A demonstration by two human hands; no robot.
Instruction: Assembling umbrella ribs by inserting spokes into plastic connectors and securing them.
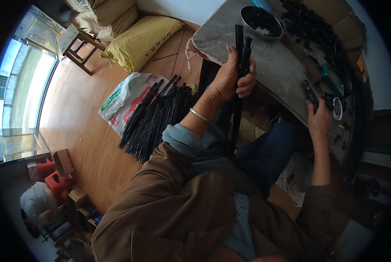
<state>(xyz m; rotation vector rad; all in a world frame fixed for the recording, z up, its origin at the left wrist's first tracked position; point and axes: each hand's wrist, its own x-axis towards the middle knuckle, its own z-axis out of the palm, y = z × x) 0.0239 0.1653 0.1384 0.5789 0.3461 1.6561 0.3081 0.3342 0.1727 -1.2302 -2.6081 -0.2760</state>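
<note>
My left hand (235,76), with a bracelet at its wrist, is raised by the table's near edge. Its fingers are wrapped round a long black rod (239,37) with a second, knobbed black piece (246,52) alongside it. The rod stands roughly upright and runs down below the hand. Over the table's right part, my right hand (319,122) has its fingers closed round a dark two-handled tool (309,92) that looks like pliers; its grip is partly hidden. Many similar black rods (160,118) lie bundled on the floor to the left, on a white printed sack (112,105).
On the grey table (274,65) sit a metal bowl (242,22) of small black parts, a heap of black parts (311,22), a green box (330,78) and a small round tin (337,108). Yellow sacks (143,39) and a wooden chair (75,46) stand far left; red stools (58,183) lower left.
</note>
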